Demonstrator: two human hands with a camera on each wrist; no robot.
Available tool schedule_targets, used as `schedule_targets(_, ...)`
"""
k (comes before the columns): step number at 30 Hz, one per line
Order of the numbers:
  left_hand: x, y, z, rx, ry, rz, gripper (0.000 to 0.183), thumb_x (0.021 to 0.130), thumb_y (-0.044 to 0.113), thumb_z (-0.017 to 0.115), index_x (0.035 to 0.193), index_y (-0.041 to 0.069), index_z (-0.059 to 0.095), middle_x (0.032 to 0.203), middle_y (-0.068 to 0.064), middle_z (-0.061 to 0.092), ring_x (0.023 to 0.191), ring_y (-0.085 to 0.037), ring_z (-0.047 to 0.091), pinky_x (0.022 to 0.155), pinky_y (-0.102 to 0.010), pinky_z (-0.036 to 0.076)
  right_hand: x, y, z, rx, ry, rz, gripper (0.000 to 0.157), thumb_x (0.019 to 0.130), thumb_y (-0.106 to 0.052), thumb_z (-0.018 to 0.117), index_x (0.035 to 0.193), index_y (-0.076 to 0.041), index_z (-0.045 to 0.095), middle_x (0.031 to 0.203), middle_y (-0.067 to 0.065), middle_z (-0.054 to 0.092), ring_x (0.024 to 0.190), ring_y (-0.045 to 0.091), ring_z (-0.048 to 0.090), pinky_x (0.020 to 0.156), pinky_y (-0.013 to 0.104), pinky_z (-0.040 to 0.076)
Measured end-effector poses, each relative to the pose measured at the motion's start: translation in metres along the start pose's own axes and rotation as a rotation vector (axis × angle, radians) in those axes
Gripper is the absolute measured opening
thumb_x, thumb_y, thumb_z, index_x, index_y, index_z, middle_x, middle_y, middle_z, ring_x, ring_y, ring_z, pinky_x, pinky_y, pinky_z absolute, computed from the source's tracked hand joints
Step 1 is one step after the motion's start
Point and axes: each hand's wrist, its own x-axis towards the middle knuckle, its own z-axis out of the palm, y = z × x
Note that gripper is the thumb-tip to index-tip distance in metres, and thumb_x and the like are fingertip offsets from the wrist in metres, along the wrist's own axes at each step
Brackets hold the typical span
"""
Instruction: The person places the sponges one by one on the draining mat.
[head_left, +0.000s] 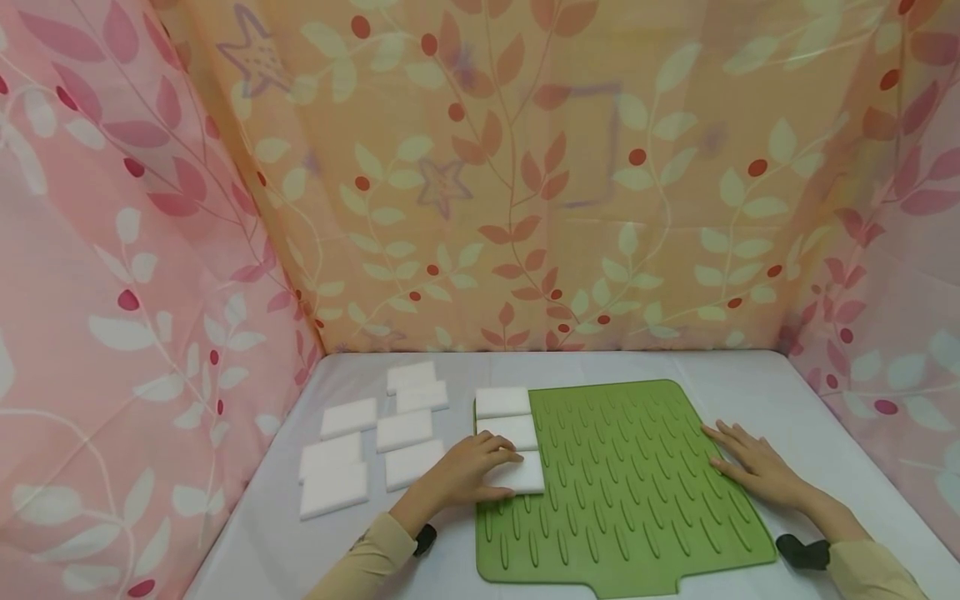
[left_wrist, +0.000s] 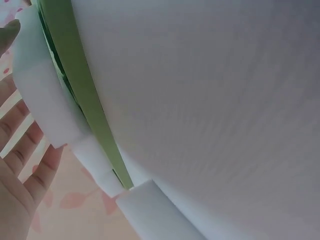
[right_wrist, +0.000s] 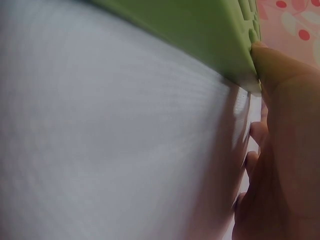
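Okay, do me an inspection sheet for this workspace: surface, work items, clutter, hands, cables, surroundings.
Surface: white table, with a green ridged mat lying on it.
Work items: three white foam blocks in a column along the mat's left edge; seven loose blocks on the table left of the mat.
Clutter: nothing seen.
Left hand: on the nearest block of the column.
Right hand: at the mat's right edge, thumb touching the mat.
Cables: nothing seen.
Surroundings: leaf-patterned fabric behind and on both sides; pink at the sides, orange at the back.
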Motion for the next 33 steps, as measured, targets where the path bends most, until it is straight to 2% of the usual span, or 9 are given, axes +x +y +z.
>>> schedule_targets(9, 0.000, -0.008, -0.007, 0.076, 0.008, -0.027, 0.050, 0.083, 0.058, 0.058, 0.122, 0.027, 0.059, 0.121, 0.010, 0.054, 0.110, -0.009, 0.049, 0.083, -0.030, 0.046, 0.000, -0.002, -0.001, 0.001, 0.003, 0.004, 0.055, 0.093, -0.026, 0.055, 0.143, -0.011, 0.035, 0.142, 0.032, 0.030, 0.130, 0.056, 0.018, 0.101, 0.069, -0.005)
schedule_targets(15, -0.005, -0.021, -0.015, 0.056, 0.034, -0.062, 0.047, 0.084, 0.054, 0.059, 0.121, 0.026, 0.060, 0.121, 0.008, 0.055, 0.108, -0.011, 0.050, 0.084, -0.031, 0.047, 0.001, -0.002, -0.002, -0.004, 0.001, 0.005, 0.055, 0.093, -0.026, 0.054, 0.143, -0.011, 0.035, 0.141, 0.033, 0.030, 0.129, 0.056, 0.018, 0.101, 0.070, -0.003)
schedule_targets(23, -0.014, -0.047, -0.024, -0.006, 0.084, -0.124, 0.045, 0.083, 0.047, 0.064, 0.120, 0.021, 0.061, 0.119, 0.007, 0.056, 0.106, -0.012, 0.051, 0.086, -0.033, 0.047, 0.002, -0.002, -0.002, -0.005, 0.012, -0.005, 0.055, 0.093, -0.025, 0.055, 0.142, -0.010, 0.036, 0.140, 0.033, 0.031, 0.128, 0.057, 0.020, 0.100, 0.071, -0.001)
schedule_targets(28, -0.022, -0.069, -0.024, -0.013, 0.139, -0.141, 0.043, 0.082, 0.040, 0.068, 0.118, 0.017, 0.063, 0.116, 0.005, 0.058, 0.105, -0.014, 0.052, 0.083, -0.036, 0.048, 0.002, -0.001, -0.001, -0.002, 0.018, -0.011, 0.055, 0.092, -0.025, 0.055, 0.142, -0.010, 0.037, 0.140, 0.033, 0.031, 0.128, 0.057, 0.020, 0.099, 0.071, 0.000)
schedule_targets(33, -0.033, -0.091, -0.026, -0.025, 0.187, -0.188, 0.039, 0.082, 0.034, 0.070, 0.115, 0.014, 0.064, 0.115, 0.002, 0.060, 0.104, -0.017, 0.053, 0.083, -0.039, 0.048, 0.000, 0.001, 0.001, 0.002, 0.017, -0.014, 0.054, 0.092, -0.024, 0.055, 0.141, -0.010, 0.037, 0.140, 0.033, 0.031, 0.128, 0.057, 0.020, 0.100, 0.071, 0.000)
